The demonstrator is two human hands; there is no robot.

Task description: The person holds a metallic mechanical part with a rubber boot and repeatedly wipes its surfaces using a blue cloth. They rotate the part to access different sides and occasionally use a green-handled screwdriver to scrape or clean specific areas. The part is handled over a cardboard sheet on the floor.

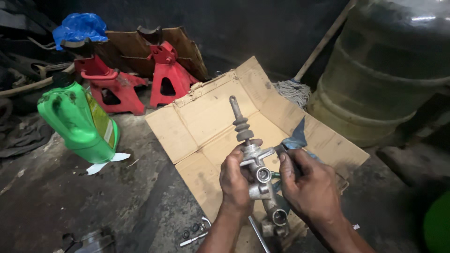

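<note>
Two hands closed on one cylinder [257, 168] at lower centre: left hand [236, 180], right hand [310, 185] also pinching blue rag [295, 138]. Risk: greasy metal slipped onto cardboard [197, 126].

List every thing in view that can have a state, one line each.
Left hand: closed around the metal cylinder part.
Right hand: gripping the same part from the other side.
Metal cylinder part: held up, rod end pointing away.
Cardboard: flattened open on the floor.
Green jug: tilted, cap on.
Red jack stands: upright.
Blue bag: crumpled.
</note>
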